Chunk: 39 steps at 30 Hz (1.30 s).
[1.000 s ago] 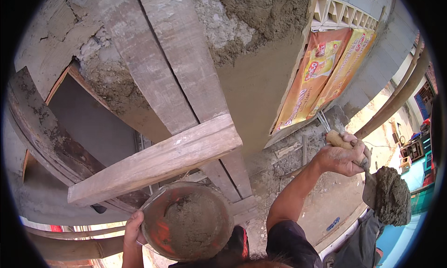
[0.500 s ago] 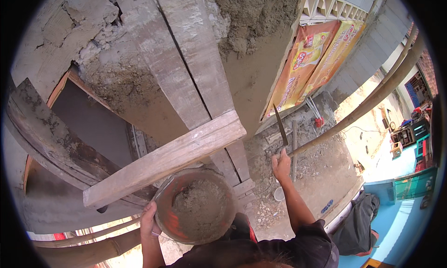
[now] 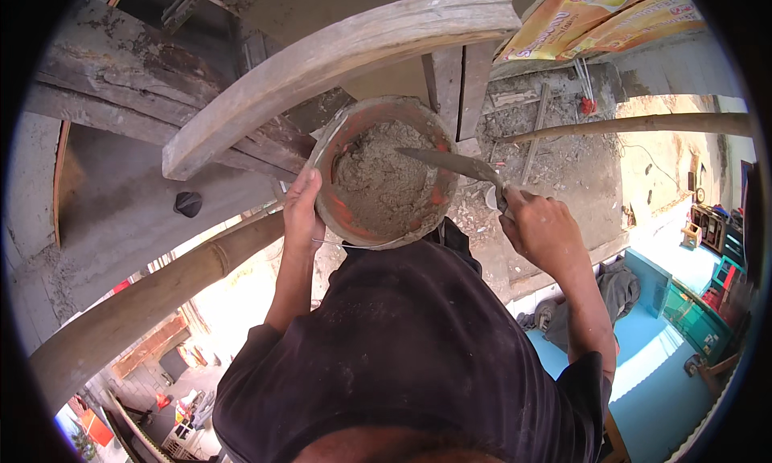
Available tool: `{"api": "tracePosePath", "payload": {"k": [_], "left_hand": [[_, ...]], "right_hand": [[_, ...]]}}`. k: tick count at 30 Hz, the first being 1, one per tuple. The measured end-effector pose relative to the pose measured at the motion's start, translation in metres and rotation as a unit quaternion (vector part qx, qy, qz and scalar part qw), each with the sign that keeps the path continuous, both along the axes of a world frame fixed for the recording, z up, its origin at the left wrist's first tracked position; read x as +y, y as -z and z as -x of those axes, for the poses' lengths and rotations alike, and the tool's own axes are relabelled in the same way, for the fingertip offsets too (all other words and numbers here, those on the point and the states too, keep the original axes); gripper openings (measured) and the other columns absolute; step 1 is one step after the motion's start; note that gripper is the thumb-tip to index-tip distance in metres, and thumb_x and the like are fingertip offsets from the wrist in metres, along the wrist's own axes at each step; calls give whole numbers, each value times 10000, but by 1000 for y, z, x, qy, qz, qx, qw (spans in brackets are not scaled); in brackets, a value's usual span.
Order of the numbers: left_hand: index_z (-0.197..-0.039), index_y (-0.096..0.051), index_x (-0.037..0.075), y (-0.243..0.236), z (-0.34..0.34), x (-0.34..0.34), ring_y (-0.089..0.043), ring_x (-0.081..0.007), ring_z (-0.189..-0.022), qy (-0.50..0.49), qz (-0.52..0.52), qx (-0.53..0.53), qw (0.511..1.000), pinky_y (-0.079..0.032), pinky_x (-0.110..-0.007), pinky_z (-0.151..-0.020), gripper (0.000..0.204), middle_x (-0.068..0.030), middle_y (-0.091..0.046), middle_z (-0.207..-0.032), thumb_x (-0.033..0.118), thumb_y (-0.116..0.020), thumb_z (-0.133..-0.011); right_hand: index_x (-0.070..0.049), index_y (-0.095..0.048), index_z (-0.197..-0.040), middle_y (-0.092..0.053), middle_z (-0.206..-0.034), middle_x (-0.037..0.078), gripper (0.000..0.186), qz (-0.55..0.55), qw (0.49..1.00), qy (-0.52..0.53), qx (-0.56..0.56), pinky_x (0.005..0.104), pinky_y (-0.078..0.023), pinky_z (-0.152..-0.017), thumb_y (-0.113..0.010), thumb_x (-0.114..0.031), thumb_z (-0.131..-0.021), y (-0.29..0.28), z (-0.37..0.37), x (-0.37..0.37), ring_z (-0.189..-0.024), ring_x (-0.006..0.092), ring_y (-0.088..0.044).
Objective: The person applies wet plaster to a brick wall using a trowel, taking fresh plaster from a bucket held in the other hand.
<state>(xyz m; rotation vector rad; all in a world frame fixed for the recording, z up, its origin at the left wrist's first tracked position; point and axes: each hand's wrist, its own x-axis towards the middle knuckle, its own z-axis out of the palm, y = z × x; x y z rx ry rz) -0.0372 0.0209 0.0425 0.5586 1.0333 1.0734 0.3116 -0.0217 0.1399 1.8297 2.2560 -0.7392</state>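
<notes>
My left hand (image 3: 301,210) is closed on the side of a mud-caked orange bucket (image 3: 441,194) that I hold in front of my dark shirt. Grey wet mortar (image 3: 378,186) fills much of its inside, and a thin metal handle hangs round it. My right hand (image 3: 537,231) grips the handle of a pointed trowel (image 3: 458,161); the blade reaches over the bucket's rim, its tip at the mortar.
A weathered wooden crossbeam (image 3: 338,53) spans just beyond the bucket, over upright planks (image 3: 446,93). Bamboo poles (image 3: 137,310) run at left and right. An orange banner (image 3: 603,21) hangs top right, above rubble (image 3: 523,141). A blue roof-like surface (image 3: 643,358) lies lower right.
The trowel, heaped with mortar a second ago and later raised blade-up at right, has swung down into the bucket. My view has tilted down, with more of my shirt showing.
</notes>
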Motion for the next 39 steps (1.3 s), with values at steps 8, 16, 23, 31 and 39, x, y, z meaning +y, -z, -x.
{"api": "tracePosePath", "payload": {"k": [8, 16, 23, 31, 39], "left_hand": [[-1416, -466, -50, -9, -23, -34, -573, -168, -1184, -20, -31, 103, 994, -441, -320, -1026, 430, -119, -595, -1330, 167, -481, -1045], [-1424, -499, 13, -20, -49, -19, -211, -272, -1499, 93, -208, 219, 949, -142, -411, -1199, 453, -130, -427, -1534, 179, -544, -1005], [-1442, -487, 28, -18, -36, -9, -160, -271, -1514, 116, -158, 148, 969, -116, -421, -1208, 467, -113, -413, -1545, 208, -529, -1014], [-1452, -442, -36, -9, -20, 9, -407, -199, -1393, 101, -65, 39, 992, -246, -342, -1175, 481, -137, -485, -1477, 151, -512, -1013], [-1404, -479, -52, 0, 10, 30, -576, -202, -1217, 106, -38, 5, 994, -436, -348, -1055, 444, -121, -589, -1355, 166, -503, -1018]], "right_hand": [[13, -607, -1015, -706, -854, 180, 181, 12, 971, -237, -22, 427, -573, -726, -521, -104, -908, 14, 66, 44, -835, 326, -720], [61, -595, -1041, -672, -891, 244, 297, 196, 962, -163, 92, 506, -525, -816, -607, -205, -910, 34, 39, 52, -895, 420, -669], [14, -607, -984, -525, -615, 51, 197, 484, 822, 54, 296, 302, -389, -475, -671, -146, -888, 21, 22, 41, -513, 117, -506], [24, -593, -866, -446, -524, -21, 203, 387, 836, 118, 370, 280, -333, -432, -682, -158, -884, 68, 16, 10, -468, 73, -446], [-24, -544, -799, -488, -575, 16, 115, 273, 659, 297, 635, 250, -384, -424, -622, -82, -861, 29, -27, -45, -470, 91, -492]]}}
